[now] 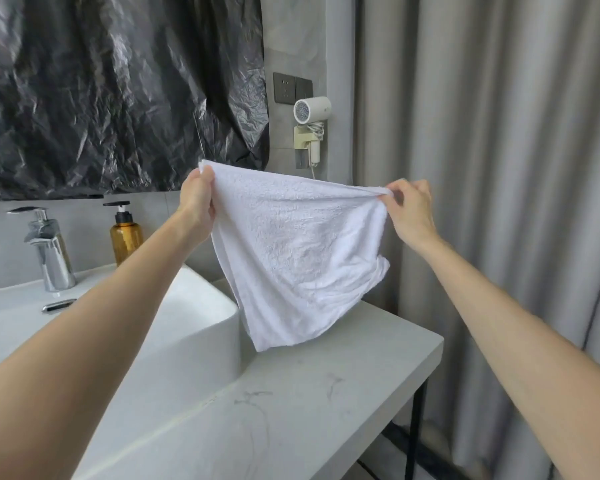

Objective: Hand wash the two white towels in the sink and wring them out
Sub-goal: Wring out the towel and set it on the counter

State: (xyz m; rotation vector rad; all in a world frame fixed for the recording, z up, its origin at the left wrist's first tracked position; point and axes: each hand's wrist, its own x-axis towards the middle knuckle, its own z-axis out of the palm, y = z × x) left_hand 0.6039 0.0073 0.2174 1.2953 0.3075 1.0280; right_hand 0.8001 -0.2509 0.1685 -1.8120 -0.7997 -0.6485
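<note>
Head view: where is the white terry-cloth towel, and how is it gripped? (First speaker)

It is held up in the air and spread between both hands, above the grey stone counter, just right of the white rectangular ceramic sink. One top corner is pinched by the left hand, thumb and fingers closed on the cloth. The opposite corner is bunched and pinched by the right hand. The lowest corner hangs close over the counter; whether it touches cannot be told. (Second speaker)

Is the second towel seen? (First speaker)

No, only one is in view. Much of the basin is hidden by the left forearm, so its contents cannot be told. (Second speaker)

Which step is judged to be in hand? (First speaker)

The cloth is being opened out flat. No drips are seen, and whether it is wet cannot be settled, so washing may not yet be begun. (Second speaker)

How should it be done well? (First speaker)

Both corners should be kept firmly pinched and the top edge kept taut, so that no corner is dropped on the marked counter. The towel would best be carried left, over the basin and toward the chrome tap, so that any water falls into the sink. It should be kept clear of the white wall-mounted hair dryer behind it. For wringing, it is best gathered lengthwise and twisted by the two hands in opposite directions. (Second speaker)
</note>
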